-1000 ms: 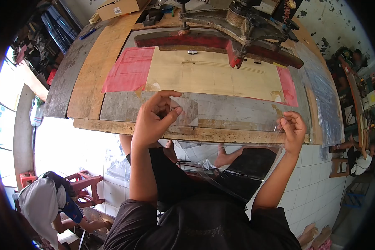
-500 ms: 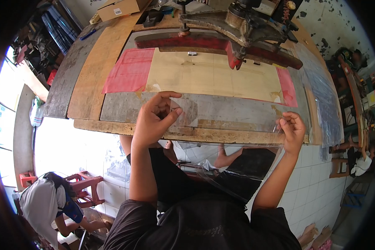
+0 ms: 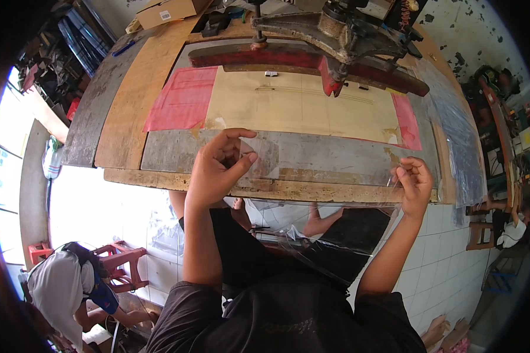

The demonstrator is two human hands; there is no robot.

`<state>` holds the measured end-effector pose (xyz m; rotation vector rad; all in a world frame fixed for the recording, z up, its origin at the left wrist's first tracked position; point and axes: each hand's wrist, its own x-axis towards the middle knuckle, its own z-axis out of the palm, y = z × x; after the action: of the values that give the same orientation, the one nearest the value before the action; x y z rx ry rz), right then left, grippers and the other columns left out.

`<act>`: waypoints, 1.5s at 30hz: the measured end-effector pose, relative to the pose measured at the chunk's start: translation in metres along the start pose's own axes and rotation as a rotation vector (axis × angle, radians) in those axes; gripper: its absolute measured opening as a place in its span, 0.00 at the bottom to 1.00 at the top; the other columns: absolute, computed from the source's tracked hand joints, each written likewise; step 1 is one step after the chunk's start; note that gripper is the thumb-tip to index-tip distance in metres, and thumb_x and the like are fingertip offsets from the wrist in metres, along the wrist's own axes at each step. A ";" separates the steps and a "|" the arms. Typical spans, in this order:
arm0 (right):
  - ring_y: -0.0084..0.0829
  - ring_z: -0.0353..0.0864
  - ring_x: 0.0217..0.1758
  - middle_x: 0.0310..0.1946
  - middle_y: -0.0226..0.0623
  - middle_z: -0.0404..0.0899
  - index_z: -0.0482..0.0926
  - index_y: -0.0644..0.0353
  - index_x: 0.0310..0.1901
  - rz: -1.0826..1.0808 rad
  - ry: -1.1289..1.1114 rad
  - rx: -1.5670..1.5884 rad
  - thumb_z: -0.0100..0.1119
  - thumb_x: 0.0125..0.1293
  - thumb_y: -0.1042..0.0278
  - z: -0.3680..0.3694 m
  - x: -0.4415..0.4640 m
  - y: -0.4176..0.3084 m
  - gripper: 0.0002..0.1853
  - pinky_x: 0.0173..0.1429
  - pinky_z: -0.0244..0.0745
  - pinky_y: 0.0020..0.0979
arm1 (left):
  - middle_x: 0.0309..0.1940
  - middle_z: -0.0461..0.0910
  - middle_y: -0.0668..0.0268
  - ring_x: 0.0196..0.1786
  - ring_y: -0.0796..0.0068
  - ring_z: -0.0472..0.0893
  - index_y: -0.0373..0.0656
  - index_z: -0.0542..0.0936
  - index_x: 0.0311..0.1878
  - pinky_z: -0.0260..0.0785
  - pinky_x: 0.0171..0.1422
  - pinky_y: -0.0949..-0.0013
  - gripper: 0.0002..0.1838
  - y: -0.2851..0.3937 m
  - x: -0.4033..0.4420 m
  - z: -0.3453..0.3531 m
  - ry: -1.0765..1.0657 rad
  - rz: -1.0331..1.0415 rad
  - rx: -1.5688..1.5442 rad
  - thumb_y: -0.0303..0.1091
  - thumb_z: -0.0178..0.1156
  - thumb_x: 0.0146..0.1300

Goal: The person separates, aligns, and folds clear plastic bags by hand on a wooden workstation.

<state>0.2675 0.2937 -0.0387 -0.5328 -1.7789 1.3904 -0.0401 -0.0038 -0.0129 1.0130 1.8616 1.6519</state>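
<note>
A clear plastic sheet [image 3: 294, 235] hangs from my two hands over my lap, its surface catching glints. My left hand [image 3: 218, 170] pinches its left side between thumb and bent fingers, just above the front edge of the worktable. At the other side, my right hand [image 3: 415, 185] has its fingertips closed on the sheet. Beyond the hands lies a cream panel [image 3: 265, 112] with pink ends [image 3: 179, 100] on a grey metal plate [image 3: 176, 147]. Above that panel is a press with a long red bar [image 3: 241, 56]. The sheet's exact outline is hard to see.
Clear plastic sheets [image 3: 456, 141] are piled along the table's right side. A cardboard box [image 3: 165, 13] and a blue pen [image 3: 123, 48] lie at the back left. Another person [image 3: 62, 288] bends beside a red stool [image 3: 123, 262] at lower left.
My hands and the sheet stay almost still; the sheet's glints over my lap shift slightly. The person at lower left has moved an arm a little.
</note>
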 end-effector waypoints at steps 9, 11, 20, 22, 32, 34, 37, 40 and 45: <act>0.25 0.85 0.38 0.39 0.38 0.86 0.81 0.68 0.52 0.001 0.006 0.007 0.67 0.70 0.79 -0.001 0.000 0.002 0.11 0.42 0.79 0.26 | 0.31 0.78 0.78 0.31 0.92 0.71 0.36 0.82 0.62 0.60 0.36 0.81 0.21 0.004 -0.001 -0.002 -0.058 0.001 0.028 0.24 0.72 0.67; 0.25 0.85 0.37 0.38 0.38 0.86 0.81 0.68 0.52 0.002 0.003 0.006 0.67 0.70 0.79 -0.001 0.000 0.002 0.11 0.42 0.79 0.26 | 0.31 0.78 0.79 0.31 0.93 0.70 0.37 0.82 0.62 0.59 0.35 0.81 0.21 0.002 -0.001 -0.001 -0.068 -0.001 0.034 0.25 0.73 0.66; 0.24 0.84 0.37 0.38 0.39 0.86 0.81 0.68 0.53 0.004 -0.009 0.003 0.67 0.70 0.79 -0.002 0.000 0.001 0.11 0.42 0.78 0.26 | 0.31 0.81 0.77 0.33 0.92 0.73 0.38 0.82 0.53 0.63 0.38 0.81 0.13 -0.007 0.000 -0.004 -0.126 0.003 0.138 0.26 0.72 0.69; 0.24 0.84 0.37 0.38 0.39 0.86 0.81 0.68 0.52 -0.002 0.003 0.005 0.67 0.70 0.79 0.000 0.000 0.000 0.11 0.42 0.78 0.26 | 0.31 0.85 0.72 0.29 0.88 0.74 0.39 0.83 0.50 0.68 0.37 0.77 0.12 -0.012 0.000 -0.001 -0.091 0.050 0.008 0.30 0.72 0.68; 0.25 0.84 0.37 0.39 0.39 0.86 0.82 0.68 0.52 0.012 0.001 0.023 0.67 0.69 0.80 -0.002 0.001 0.001 0.12 0.42 0.79 0.27 | 0.42 0.90 0.63 0.49 0.84 0.83 0.35 0.72 0.71 0.72 0.56 0.76 0.23 0.012 -0.002 -0.002 -0.216 0.010 -0.020 0.24 0.62 0.76; 0.25 0.84 0.37 0.39 0.39 0.86 0.82 0.68 0.52 0.034 0.013 0.016 0.68 0.69 0.80 -0.001 0.001 0.000 0.12 0.42 0.79 0.27 | 0.43 0.91 0.63 0.41 0.83 0.82 0.37 0.74 0.69 0.73 0.51 0.76 0.22 0.003 -0.002 -0.001 -0.192 0.054 -0.020 0.22 0.62 0.74; 0.25 0.85 0.37 0.39 0.39 0.87 0.82 0.68 0.53 0.028 -0.010 0.011 0.68 0.69 0.79 -0.003 0.001 0.001 0.12 0.43 0.79 0.26 | 0.42 0.91 0.64 0.44 0.84 0.83 0.38 0.75 0.69 0.72 0.52 0.76 0.22 0.004 -0.003 0.001 -0.183 0.045 -0.061 0.22 0.63 0.73; 0.25 0.85 0.37 0.39 0.39 0.87 0.82 0.69 0.53 0.028 -0.006 0.016 0.68 0.70 0.79 -0.002 0.001 0.000 0.12 0.43 0.79 0.26 | 0.42 0.91 0.64 0.48 0.83 0.85 0.38 0.77 0.68 0.73 0.53 0.75 0.23 0.007 -0.004 -0.002 -0.190 0.041 -0.011 0.22 0.65 0.72; 0.25 0.84 0.36 0.38 0.40 0.87 0.81 0.69 0.53 0.017 -0.006 0.028 0.68 0.70 0.79 0.000 0.000 0.000 0.12 0.43 0.78 0.26 | 0.32 0.82 0.72 0.37 0.88 0.78 0.38 0.80 0.65 0.67 0.43 0.77 0.23 0.011 -0.005 -0.001 -0.172 0.039 0.007 0.25 0.71 0.69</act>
<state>0.2669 0.2938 -0.0385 -0.5308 -1.7614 1.4282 -0.0354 -0.0081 -0.0032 1.1621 1.7465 1.5286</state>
